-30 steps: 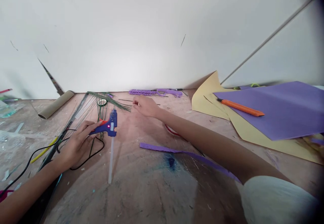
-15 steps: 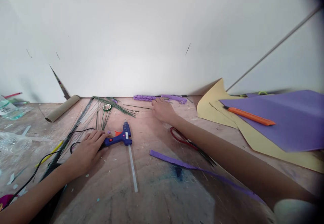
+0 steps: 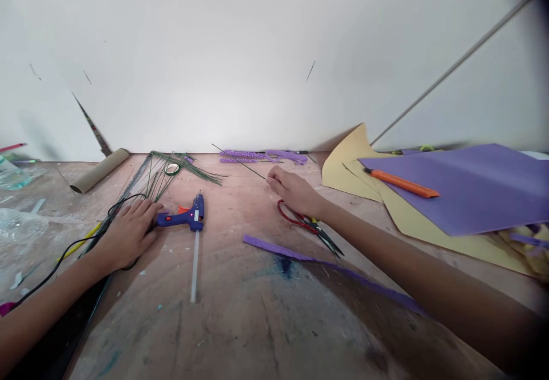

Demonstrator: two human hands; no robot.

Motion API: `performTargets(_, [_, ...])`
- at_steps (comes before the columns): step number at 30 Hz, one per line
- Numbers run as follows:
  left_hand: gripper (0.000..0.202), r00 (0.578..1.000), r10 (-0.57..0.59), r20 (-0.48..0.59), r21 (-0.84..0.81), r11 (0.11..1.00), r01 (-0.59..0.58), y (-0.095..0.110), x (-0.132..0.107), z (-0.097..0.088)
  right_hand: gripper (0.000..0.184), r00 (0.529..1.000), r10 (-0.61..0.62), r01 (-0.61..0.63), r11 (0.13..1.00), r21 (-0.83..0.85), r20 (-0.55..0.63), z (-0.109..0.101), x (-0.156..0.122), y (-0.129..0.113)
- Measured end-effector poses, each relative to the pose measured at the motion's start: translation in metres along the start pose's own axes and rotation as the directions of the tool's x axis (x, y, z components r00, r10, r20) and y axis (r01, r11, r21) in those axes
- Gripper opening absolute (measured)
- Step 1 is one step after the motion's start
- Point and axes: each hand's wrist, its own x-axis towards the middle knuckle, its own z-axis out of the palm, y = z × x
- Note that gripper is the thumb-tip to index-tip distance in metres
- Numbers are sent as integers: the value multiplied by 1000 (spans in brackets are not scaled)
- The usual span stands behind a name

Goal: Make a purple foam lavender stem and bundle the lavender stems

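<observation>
My right hand (image 3: 295,190) pinches the near end of a thin green floral wire (image 3: 239,161), whose far end points up and left toward the wall. Below that hand lie red-handled scissors (image 3: 315,226). A purple paper strip (image 3: 274,247) with a finely cut edge runs under my right forearm. My left hand (image 3: 132,228) rests flat on the table, fingertips by the handle of a blue glue gun (image 3: 184,217). The gun lies on its side with a clear glue stick (image 3: 195,265) in its back and a small light on.
Loose green wires (image 3: 193,168) and a green tape roll (image 3: 171,169) lie at back left, near a cardboard tube (image 3: 99,171). Purple fringed pieces (image 3: 242,155) lie along the wall. At right, an orange cutter (image 3: 403,183) sits on purple paper (image 3: 463,191) over yellow sheets (image 3: 347,168).
My right hand has raised the green wire off the table, tilting it up, and shifted slightly right. The scissors show more fully. My left hand has slid a little left along the glue gun's handle.
</observation>
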Motion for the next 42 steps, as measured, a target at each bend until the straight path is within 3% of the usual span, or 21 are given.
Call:
performTargets(3, [62,995,100,5,-19,995,-100,27,-3,-22,22,999,-45,40,979,198,21,10,-53,-30])
performTargets(6, [61,969,247,23,-268,935,-232,73,-10,-37,27,992,-93,54,920,388,80,32,-104,-64])
performTargets(9, [39,965,257,51,-467,860,-204,116,-19,-34,27,973,-187,49,736,676,133,52,-140,-89])
performTargets(12, [40,953,300,45,-518,822,-235,137,-24,-19,27,965,-219,53,710,702,147,63,-156,-98])
performTargets(17, [25,939,335,74,-453,851,-267,132,-18,-2,26,962,-210,43,745,666,173,68,-154,-96])
performTargets(22, [27,942,323,88,-368,890,-271,115,-14,3,28,988,-104,-13,675,737,113,73,-150,-93])
performTargets(28, [33,979,188,80,-188,967,-170,88,-5,1,27,991,-52,-65,627,776,124,76,-147,-88])
performTargets(30, [29,990,136,46,-146,981,-128,87,-5,-2,29,991,-54,-65,624,779,126,77,-147,-86])
performTargets(32, [27,993,122,-9,-212,970,-121,94,-10,-7,31,989,-69,-56,634,771,128,77,-147,-86])
performTargets(34, [38,991,135,-16,-452,883,-128,107,-17,-12,30,984,-107,-35,667,744,143,75,-148,-86])
performTargets(37, [46,975,162,150,-848,529,43,125,-27,-18,29,965,-191,12,722,692,183,71,-149,-86])
performTargets(39, [44,974,149,171,-941,317,116,132,-30,-19,30,956,-211,13,726,688,204,71,-150,-87])
performTargets(42, [49,985,80,152,-987,67,147,131,-30,-16,36,976,-149,-12,693,721,161,74,-149,-87])
